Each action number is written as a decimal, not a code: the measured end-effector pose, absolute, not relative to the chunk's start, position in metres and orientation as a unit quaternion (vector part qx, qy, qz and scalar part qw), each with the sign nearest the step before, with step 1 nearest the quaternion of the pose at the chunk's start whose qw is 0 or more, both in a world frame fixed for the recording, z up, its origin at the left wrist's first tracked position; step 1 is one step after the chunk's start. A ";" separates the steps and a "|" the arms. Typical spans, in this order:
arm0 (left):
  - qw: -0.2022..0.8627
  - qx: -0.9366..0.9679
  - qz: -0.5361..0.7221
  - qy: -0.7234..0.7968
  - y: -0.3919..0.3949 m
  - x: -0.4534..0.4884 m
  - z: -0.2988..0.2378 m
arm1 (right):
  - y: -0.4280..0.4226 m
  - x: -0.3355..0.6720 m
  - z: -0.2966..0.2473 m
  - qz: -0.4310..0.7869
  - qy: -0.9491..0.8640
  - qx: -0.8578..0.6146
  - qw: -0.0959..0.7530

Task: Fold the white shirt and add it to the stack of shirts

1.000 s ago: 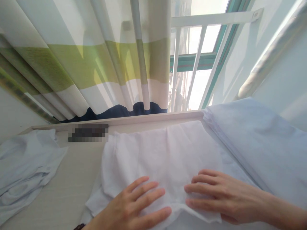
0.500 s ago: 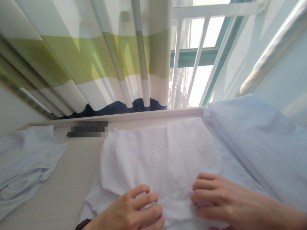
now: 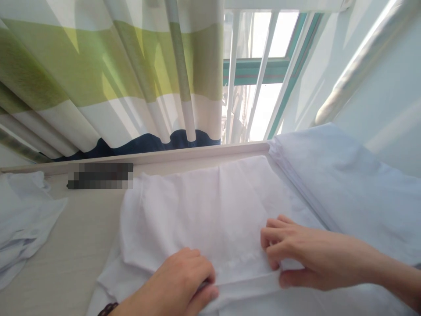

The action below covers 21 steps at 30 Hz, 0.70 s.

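A white cloth [image 3: 204, 210] lies folded on a pale wooden tabletop [image 3: 69, 245]. Both my hands grip its near edge. My left hand [image 3: 179, 285] is closed, fingers curled over the hem at the bottom centre. My right hand [image 3: 296, 252] pinches the same hem further right, thumb under the fabric and fingers on top.
A tall stack of folded white cloths [image 3: 345, 184] sits to the right. A crumpled white garment [image 3: 19, 219] lies at the left edge. A raised ledge [image 3: 164, 153] bounds the table's far side, with a striped curtain [image 3: 115, 74] and barred window [image 3: 256, 79] behind.
Both hands went from lying flat and spread on the cloth to curled and gripping its near hem. The view shifted slightly right and down.
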<state>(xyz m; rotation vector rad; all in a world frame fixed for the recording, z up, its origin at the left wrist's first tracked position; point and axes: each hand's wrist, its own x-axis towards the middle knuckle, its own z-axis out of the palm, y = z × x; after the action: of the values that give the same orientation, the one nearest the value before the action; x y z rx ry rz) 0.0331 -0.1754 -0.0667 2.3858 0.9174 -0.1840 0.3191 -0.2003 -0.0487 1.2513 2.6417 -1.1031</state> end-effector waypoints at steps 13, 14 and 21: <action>0.386 0.819 -0.066 0.420 -0.160 0.020 -0.073 | -0.199 0.321 -0.077 -0.381 0.804 0.438 -0.126; 0.384 0.816 -0.078 0.425 -0.159 0.021 -0.073 | -0.199 0.320 -0.078 -0.367 0.805 0.450 -0.126; 0.376 0.807 -0.083 0.448 -0.161 0.026 -0.071 | -0.201 0.323 -0.087 -0.296 0.840 0.435 -0.132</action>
<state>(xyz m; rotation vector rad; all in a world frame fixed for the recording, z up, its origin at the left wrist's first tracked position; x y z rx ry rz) 0.0265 -0.1609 -0.0714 2.0639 1.1470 -0.2124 0.3229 -0.2010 -0.0873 1.4947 2.8872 -1.0179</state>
